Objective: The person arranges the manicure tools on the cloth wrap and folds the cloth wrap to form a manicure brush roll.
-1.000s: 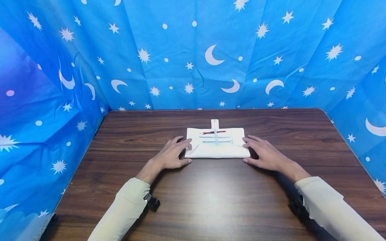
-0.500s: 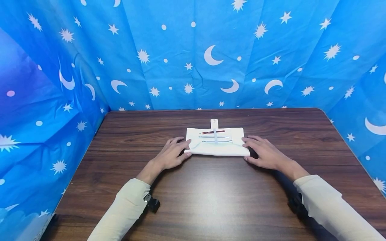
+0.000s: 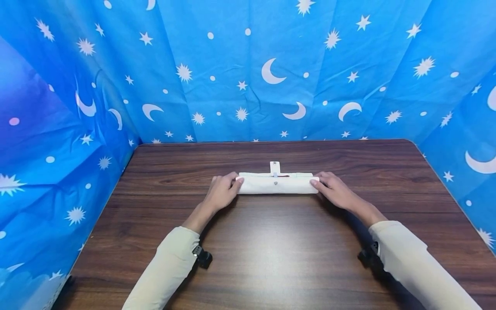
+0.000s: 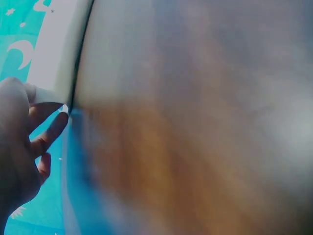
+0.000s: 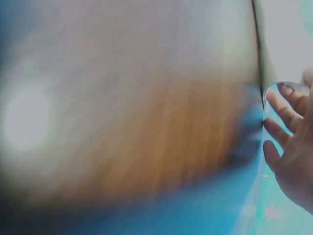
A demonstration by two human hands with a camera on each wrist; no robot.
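A white tool roll [image 3: 259, 185] lies folded over on the dark wooden table, a metal snap at the middle of its front. Behind the fold, a strip of its inside shows with a bit of a reddish-brown slim tool [image 3: 284, 176]. Its snap tab [image 3: 274, 166] sticks out at the back. My left hand [image 3: 222, 191] pinches the roll's left end, thumb on the front, fingers behind. At the right end my right hand [image 3: 336, 191] pinches it the same way. Both wrist views show fingers at the open ends of the white roll [image 4: 61, 54].
The wooden table [image 3: 267, 258] extends around the roll, its back edge a short way behind the tab. Blue cloth [image 3: 217, 64] with white stars and moons hangs behind and at both sides. Each sleeve carries a small black camera [image 3: 204, 258].
The near edge of the roll has been lifted and folded away from me, over the slim tools, most of which are now hidden. Both hands have gone from resting at the ends to pinching them.
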